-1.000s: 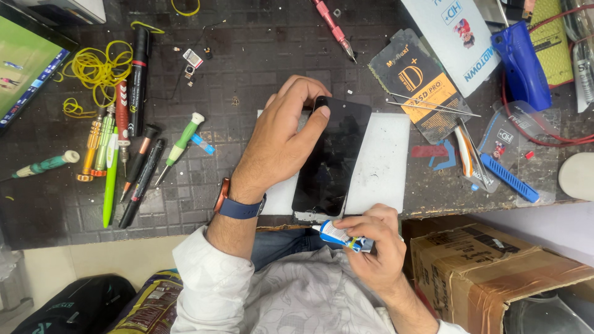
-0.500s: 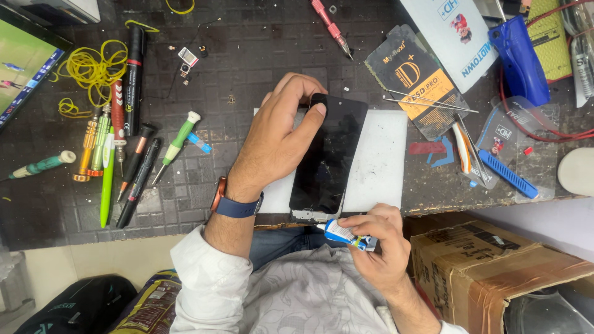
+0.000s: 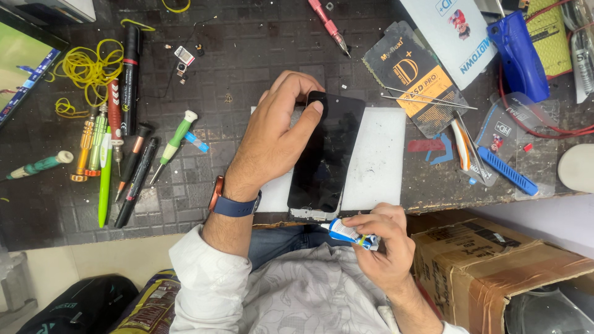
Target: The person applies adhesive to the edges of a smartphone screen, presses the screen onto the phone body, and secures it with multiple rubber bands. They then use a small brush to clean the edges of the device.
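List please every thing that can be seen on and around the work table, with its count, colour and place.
flat black phone screen: 1, black, centre, on the white mat
rectangular white mat: 1, white, under the screen
small glue tube: 1, blue and white, table's near edge
screwdrivers and pens: several, green, orange, black, red, left
rubber bands: a bunch, yellow, far left
metal tweezers: 1, silver, right of the screen
cardboard box: 1, brown, lower right
left hand: fingers press the screen's top corner; blue-strapped watch on its wrist
right hand: holds the glue tube
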Demonstrator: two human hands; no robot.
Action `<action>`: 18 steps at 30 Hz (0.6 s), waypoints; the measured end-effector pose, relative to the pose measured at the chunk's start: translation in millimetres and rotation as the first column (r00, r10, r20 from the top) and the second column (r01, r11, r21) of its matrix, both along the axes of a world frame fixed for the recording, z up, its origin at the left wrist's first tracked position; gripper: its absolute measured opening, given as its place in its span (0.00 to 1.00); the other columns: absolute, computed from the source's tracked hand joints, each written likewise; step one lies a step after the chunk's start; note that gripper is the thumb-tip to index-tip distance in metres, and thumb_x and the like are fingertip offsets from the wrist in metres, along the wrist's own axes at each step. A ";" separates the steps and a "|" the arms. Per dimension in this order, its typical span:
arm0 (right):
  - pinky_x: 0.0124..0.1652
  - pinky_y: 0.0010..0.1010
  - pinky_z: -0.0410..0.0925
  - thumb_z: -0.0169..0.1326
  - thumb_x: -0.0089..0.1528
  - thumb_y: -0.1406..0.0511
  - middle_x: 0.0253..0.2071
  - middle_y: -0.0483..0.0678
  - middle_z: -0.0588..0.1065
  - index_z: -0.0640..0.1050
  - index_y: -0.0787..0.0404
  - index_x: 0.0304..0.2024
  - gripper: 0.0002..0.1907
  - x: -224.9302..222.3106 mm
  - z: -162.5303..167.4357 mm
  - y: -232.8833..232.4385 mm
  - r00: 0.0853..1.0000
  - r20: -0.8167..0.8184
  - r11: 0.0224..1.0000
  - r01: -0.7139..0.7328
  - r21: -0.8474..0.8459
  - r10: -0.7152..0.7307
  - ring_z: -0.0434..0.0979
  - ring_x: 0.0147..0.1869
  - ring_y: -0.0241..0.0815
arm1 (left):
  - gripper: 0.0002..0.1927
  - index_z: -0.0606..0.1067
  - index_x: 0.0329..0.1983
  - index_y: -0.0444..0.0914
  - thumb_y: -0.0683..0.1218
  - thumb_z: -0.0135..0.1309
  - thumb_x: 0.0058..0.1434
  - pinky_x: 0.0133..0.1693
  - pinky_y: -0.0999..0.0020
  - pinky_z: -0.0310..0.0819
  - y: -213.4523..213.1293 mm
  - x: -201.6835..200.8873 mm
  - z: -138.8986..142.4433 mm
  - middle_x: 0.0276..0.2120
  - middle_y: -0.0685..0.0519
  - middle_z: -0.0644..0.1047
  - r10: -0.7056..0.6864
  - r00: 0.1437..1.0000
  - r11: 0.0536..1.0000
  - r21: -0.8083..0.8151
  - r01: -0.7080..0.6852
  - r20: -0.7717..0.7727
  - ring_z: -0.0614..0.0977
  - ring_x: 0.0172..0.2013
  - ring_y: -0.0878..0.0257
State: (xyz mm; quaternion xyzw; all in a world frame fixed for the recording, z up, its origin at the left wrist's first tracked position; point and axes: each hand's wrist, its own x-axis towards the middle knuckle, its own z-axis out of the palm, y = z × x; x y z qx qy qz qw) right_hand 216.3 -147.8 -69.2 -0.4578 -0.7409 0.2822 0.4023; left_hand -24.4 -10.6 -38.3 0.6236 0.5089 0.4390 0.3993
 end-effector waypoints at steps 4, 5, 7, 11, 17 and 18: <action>0.45 0.28 0.69 0.57 0.50 0.80 0.42 0.45 0.82 0.72 0.59 0.41 0.20 -0.4 2.9 -0.5 1.000 0.007 1.000 0.009 -0.009 -0.009 0.72 0.47 0.40 | 0.09 0.72 0.48 0.34 0.44 0.49 0.70 0.55 0.61 0.72 0.2 -1.9 -0.9 0.49 0.50 0.77 0.001 1.000 1.000 0.009 -0.001 -0.008 0.80 0.49 0.57; 0.46 0.28 0.69 0.57 0.49 0.80 0.42 0.45 0.82 0.72 0.59 0.41 0.20 -0.6 3.6 -0.4 1.000 0.006 1.000 0.009 -0.010 -0.009 0.72 0.47 0.41 | 0.09 0.72 0.48 0.34 0.44 0.49 0.70 0.54 0.61 0.72 0.1 -2.2 -1.0 0.49 0.50 0.77 0.003 1.000 1.000 0.010 -0.003 -0.012 0.80 0.49 0.57; 0.46 0.28 0.69 0.57 0.50 0.80 0.42 0.45 0.82 0.72 0.59 0.41 0.20 -1.6 4.1 -0.4 1.000 0.000 1.000 0.012 -0.011 -0.012 0.72 0.47 0.41 | 0.09 0.72 0.48 0.34 0.44 0.49 0.70 0.54 0.61 0.72 -0.5 -3.4 -1.0 0.49 0.50 0.77 0.002 1.000 1.000 0.011 -0.002 -0.009 0.80 0.49 0.57; 0.47 0.29 0.69 0.56 0.50 0.80 0.42 0.45 0.82 0.71 0.60 0.42 0.20 0.6 4.4 -2.8 1.000 0.001 1.000 0.013 0.000 -0.013 0.72 0.47 0.41 | 0.09 0.72 0.48 0.34 0.44 0.49 0.70 0.54 0.61 0.74 -3.3 -3.9 -1.4 0.49 0.50 0.77 0.000 1.000 1.000 0.010 -0.001 0.018 0.80 0.50 0.57; 0.47 0.28 0.69 0.56 0.50 0.80 0.42 0.46 0.82 0.71 0.60 0.42 0.20 5.1 1.6 -8.1 1.000 -0.019 1.000 0.004 -0.020 -0.005 0.71 0.47 0.41 | 0.08 0.72 0.48 0.34 0.44 0.49 0.71 0.55 0.60 0.74 -7.8 -2.8 -3.1 0.49 0.50 0.76 0.000 1.000 1.000 0.015 0.000 0.016 0.80 0.51 0.57; 0.46 0.28 0.69 0.57 0.51 0.80 0.42 0.47 0.82 0.71 0.60 0.42 0.20 5.6 0.8 -9.0 1.000 -0.028 1.000 0.005 -0.027 -0.006 0.71 0.47 0.41 | 0.09 0.72 0.48 0.34 0.44 0.49 0.71 0.55 0.60 0.74 -7.8 -3.2 -3.6 0.49 0.50 0.76 0.000 1.000 1.000 0.013 0.000 0.016 0.80 0.50 0.57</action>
